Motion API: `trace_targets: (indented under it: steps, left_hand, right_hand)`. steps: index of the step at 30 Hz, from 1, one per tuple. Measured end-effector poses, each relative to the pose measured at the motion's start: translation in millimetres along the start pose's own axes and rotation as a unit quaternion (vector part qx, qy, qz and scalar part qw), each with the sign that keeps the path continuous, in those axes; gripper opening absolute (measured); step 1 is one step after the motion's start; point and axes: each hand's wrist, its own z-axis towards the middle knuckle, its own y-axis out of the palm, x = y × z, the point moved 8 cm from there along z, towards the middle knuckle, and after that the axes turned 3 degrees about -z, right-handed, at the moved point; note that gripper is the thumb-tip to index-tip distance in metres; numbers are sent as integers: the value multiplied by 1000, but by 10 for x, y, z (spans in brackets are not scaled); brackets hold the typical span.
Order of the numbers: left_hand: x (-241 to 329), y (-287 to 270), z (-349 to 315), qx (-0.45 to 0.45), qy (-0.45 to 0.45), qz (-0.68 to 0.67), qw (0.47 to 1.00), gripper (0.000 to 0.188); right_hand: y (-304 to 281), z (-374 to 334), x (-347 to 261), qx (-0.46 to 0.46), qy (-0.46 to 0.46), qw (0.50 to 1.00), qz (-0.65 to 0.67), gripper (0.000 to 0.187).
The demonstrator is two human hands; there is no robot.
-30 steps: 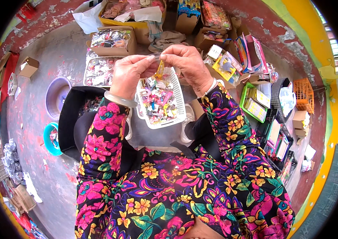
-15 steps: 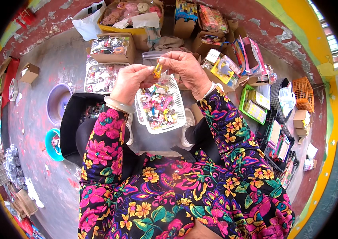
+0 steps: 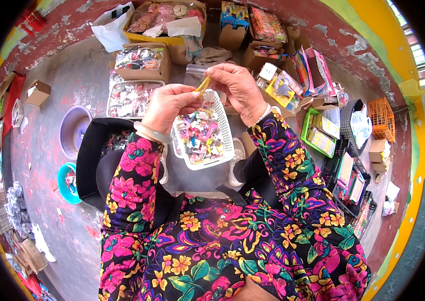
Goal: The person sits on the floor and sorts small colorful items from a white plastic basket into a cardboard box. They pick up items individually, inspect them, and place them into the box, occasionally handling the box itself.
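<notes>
The person's left hand (image 3: pixel 170 104) is closed in a pinch on a thin yellow piece (image 3: pixel 204 84), and the right hand (image 3: pixel 238 91) grips its upper end between thumb and forefinger. The piece is held tilted above the far edge of a white basket (image 3: pixel 227 129) full of small colourful items. A clear plastic bag (image 3: pixel 194 74) is beside the fingers; which hand holds it cannot be told.

The basket's near edge lies between a left shoe (image 3: pixel 163 169) and a right shoe (image 3: pixel 236 169), leaving only narrow strips of floor (image 3: pixel 44 135) at its sides. Beyond the left hand, a cardboard box (image 3: pixel 145 73) of packets limits the room ahead. A black box (image 3: pixel 88 168) crowds the left leg, with a purple bowl (image 3: pixel 64 134) and a teal bowl (image 3: pixel 63 186) past its outer edge; wider floor spreads out left of them. A green basket (image 3: pixel 317 146) bounds the right side.
</notes>
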Motion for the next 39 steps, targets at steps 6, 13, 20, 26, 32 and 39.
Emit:
trace_targets:
  steps: [6, 13, 20, 26, 32, 39]
  left_hand:
    - [98, 22, -34, 45, 35, 23, 998, 20]
    - [151, -32, 7, 31, 74, 15, 997, 17]
    - [218, 22, -56, 9, 109, 14, 994, 15]
    - [269, 12, -149, -14, 103, 57, 993, 10]
    - [286, -144, -208, 2, 36, 132, 991, 15]
    - [771, -1172, -682, 219, 170, 75, 958, 22]
  right_hand:
    - [8, -28, -57, -18, -15, 996, -89, 12]
    - [137, -69, -140, -48, -47, 985, -157, 12]
    - [224, -98, -81, -87, -21, 983, -162, 13]
    - [383, -224, -69, -96, -62, 982, -152, 13]
    - [409, -268, 129, -41, -98, 980, -168, 18]
    - [800, -561, 672, -107, -122, 882, -443, 19]
